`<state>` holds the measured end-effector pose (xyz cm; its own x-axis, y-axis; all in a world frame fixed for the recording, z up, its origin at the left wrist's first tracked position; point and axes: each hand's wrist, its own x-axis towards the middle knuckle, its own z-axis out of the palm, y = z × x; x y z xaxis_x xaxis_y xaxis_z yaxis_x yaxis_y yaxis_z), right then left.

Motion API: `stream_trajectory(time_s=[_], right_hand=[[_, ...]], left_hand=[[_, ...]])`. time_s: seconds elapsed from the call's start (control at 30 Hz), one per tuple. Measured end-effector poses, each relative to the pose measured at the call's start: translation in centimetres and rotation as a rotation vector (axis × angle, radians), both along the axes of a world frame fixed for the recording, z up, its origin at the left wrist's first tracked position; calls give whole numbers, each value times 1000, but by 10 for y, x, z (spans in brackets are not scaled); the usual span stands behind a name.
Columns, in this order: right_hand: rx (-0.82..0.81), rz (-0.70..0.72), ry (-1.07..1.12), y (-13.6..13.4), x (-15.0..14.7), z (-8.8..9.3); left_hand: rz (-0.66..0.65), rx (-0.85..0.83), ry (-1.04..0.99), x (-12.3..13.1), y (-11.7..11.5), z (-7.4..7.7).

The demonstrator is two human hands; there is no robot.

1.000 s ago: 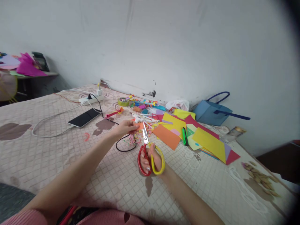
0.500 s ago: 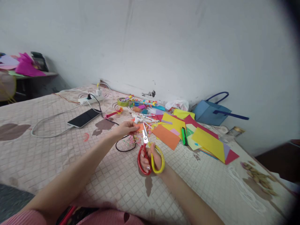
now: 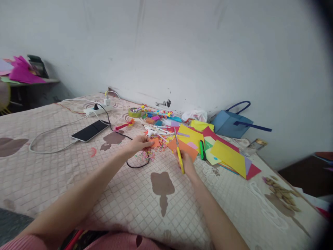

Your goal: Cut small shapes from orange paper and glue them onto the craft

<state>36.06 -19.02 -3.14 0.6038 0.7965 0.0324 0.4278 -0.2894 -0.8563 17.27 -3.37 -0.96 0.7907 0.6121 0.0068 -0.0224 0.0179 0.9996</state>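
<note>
My left hand [image 3: 141,143] pinches a small orange paper piece [image 3: 156,142] above a scatter of tiny coloured paper scraps [image 3: 148,155]. Scissors with a yellow handle [image 3: 180,161] are in my right hand [image 3: 186,162], seen edge-on, blades pointing away from me over a larger orange sheet [image 3: 188,150]. The blades are apart from the small orange piece. A white glue gun [image 3: 151,131] lies just beyond my left hand. Right of my right hand, a green cutter [image 3: 202,150] rests on coloured paper.
Yellow sheets [image 3: 231,158] spread to the right, with a blue bag [image 3: 231,124] behind. A phone [image 3: 91,131] on a cable and a power strip [image 3: 97,110] are at left. Green tape [image 3: 134,112] stands near the wall. White string [image 3: 267,208] and peanuts [image 3: 282,196] lie at right.
My right hand has moved right with the scissors, away from the small orange piece, and turned them edge-on. My left hand still pinches the piece. The view has shifted slightly.
</note>
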Motion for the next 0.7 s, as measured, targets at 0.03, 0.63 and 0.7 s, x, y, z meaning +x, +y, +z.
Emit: stream_trajectory(time_s=[0.03, 0.63, 0.7], right_hand=[[-13, -57, -74, -1, 13, 1], [112, 314, -13, -3, -14, 5], [129, 387, 83, -1, -29, 2]], left_hand=[[-9, 9, 10, 0, -3, 1], [-150, 169, 83, 12, -36, -13], [-147, 156, 80, 13, -38, -14]])
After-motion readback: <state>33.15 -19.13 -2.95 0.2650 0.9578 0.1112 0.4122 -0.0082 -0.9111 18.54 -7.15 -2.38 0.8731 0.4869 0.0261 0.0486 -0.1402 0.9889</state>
